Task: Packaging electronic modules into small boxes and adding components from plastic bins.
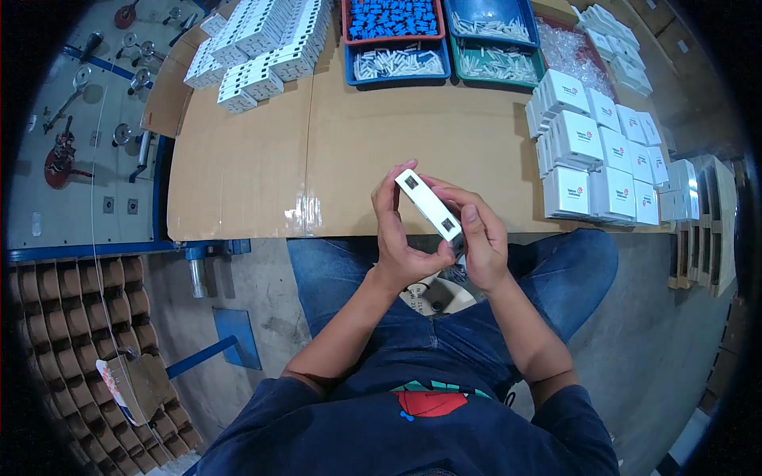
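Note:
Over the near edge of the table, both my hands hold a white plastic housing [429,205], tilted with its narrow side up. That narrow side has a dark square opening close to each end. My left hand [394,242] is closed round its left side, the thumb by the lower end. The fingers of my right hand [482,238] wrap the right side, with the thumb bent near the lower corner. What lies behind the housing, between my palms, is hidden.
Cardboard covers the table [238,174]. White units [266,59] are stacked at the back left, printed white units [575,141] at the right. Bins hold blue pieces [394,17] and white pieces [399,65]; clear plastic bags [570,54] lie beyond. A cardboard divider [75,309] stands lower left.

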A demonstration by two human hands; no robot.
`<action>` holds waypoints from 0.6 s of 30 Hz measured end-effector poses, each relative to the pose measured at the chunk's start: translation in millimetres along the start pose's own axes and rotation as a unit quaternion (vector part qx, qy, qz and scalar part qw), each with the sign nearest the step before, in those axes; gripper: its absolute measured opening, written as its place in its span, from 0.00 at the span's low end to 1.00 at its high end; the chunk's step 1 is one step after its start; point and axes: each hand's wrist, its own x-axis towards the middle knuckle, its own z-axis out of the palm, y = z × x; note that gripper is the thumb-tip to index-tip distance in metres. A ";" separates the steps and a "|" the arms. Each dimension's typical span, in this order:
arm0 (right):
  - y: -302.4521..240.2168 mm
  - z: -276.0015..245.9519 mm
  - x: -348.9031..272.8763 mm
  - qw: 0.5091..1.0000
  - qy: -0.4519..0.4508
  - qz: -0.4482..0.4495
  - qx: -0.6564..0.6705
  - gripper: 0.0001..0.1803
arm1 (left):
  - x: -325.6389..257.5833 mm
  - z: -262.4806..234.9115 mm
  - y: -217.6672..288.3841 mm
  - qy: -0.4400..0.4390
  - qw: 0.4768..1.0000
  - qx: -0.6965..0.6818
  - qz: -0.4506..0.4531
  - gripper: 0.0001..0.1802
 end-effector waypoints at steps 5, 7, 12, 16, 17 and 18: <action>-3.7 -14.9 8.2 0.980 -0.041 -0.012 -0.197 0.23 | 19.7 10.2 27.5 0.168 0.888 -0.298 -0.309 0.40; -7.0 -15.5 12.0 0.938 -0.064 -0.042 -0.338 0.30 | 22.0 0.1 28.4 0.129 0.827 -0.361 -0.410 0.37; 6.4 -28.2 14.9 0.944 -0.065 -0.017 -0.324 0.32 | 22.9 -5.7 30.2 0.041 0.757 -0.417 -0.501 0.44; 4.2 -30.0 15.7 0.941 -0.080 -0.030 -0.327 0.33 | 9.5 1.3 13.9 0.017 0.833 -0.262 -0.487 0.47; 1.6 -28.8 15.0 0.941 -0.079 -0.029 -0.327 0.33 | 18.0 -1.7 23.3 0.021 0.804 -0.309 -0.508 0.47; -1.7 -27.2 14.4 0.938 -0.086 -0.020 -0.334 0.33 | 24.2 -3.6 29.8 0.024 0.772 -0.355 -0.527 0.46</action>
